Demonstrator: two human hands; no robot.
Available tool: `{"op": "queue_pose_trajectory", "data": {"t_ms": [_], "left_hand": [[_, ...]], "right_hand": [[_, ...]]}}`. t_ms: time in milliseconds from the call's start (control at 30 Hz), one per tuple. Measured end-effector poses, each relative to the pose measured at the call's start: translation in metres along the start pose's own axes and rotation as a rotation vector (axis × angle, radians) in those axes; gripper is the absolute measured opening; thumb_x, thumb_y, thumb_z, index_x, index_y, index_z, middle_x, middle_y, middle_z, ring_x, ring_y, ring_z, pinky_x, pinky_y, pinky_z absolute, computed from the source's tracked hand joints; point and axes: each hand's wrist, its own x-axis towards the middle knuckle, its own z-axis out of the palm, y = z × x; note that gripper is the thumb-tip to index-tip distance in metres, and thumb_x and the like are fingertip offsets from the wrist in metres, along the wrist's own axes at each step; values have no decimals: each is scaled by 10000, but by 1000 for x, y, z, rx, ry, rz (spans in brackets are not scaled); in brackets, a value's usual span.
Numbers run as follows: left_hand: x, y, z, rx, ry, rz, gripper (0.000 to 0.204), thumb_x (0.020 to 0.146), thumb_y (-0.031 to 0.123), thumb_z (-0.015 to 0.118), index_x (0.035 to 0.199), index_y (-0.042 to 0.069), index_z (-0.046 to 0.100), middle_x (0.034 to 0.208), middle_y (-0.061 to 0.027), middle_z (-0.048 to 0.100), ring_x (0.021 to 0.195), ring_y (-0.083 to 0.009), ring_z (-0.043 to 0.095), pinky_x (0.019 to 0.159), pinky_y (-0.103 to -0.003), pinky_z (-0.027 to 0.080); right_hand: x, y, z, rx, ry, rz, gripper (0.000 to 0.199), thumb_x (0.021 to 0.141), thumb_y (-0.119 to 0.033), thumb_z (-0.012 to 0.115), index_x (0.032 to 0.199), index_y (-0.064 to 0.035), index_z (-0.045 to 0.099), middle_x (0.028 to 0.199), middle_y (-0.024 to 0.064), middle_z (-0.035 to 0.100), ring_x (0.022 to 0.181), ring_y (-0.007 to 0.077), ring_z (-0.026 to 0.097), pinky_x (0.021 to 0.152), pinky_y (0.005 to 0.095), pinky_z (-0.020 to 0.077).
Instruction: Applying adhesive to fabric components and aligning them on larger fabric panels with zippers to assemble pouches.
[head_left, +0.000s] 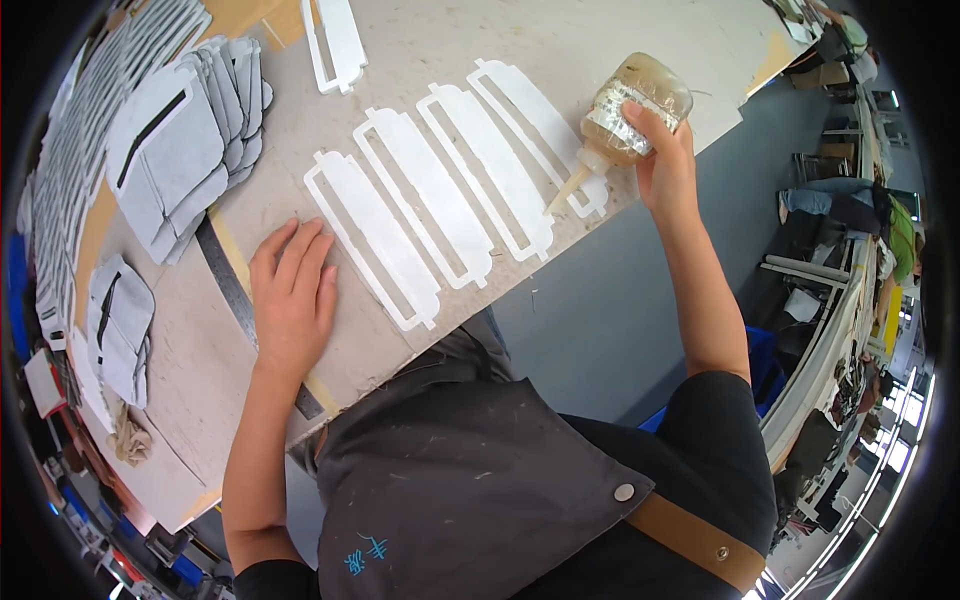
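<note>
1. Your right hand (665, 160) grips the glue bottle (630, 115), nozzle down on the white cut-out (540, 135) farthest from your left hand.
2. Your left hand (292, 290) lies flat and open beside the nearest cut-out (375, 240).
3. By my judgement, three cut-outs nearer that hand await gluing; no glue shows on them.

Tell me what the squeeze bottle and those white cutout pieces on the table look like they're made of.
The squeeze bottle in the right hand looks like soft clear plastic: yellowish liquid shows through its glossy wall. The white cutout pieces look like thin matte sheet, perhaps stiff fabric or card; they lie flat with clean edges.
</note>
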Motion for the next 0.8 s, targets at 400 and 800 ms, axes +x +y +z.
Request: {"op": "queue_pose_trajectory", "data": {"t_ms": [400,800], "left_hand": [[-2,1,-2,4,-29,-21,330,832,47,626,1159,9,620,1294,-100,578,1216,-347,492,1016,-436,389],[-3,4,-5,-35,-63,-48,365,807,-11,620,1172,9,604,1290,-128,581,1225,-373,489,1034,-453,383]], "right_hand": [[62,-1,2,139,-31,-100,394,910,-202,651,1225,-5,519,1129,103,632,1086,212,629,917,392,524],[113,18,37,115,-111,-185,449,873,-115,655,1275,-22,480,1116,107,614,1025,233,647,810,405,601]]}}
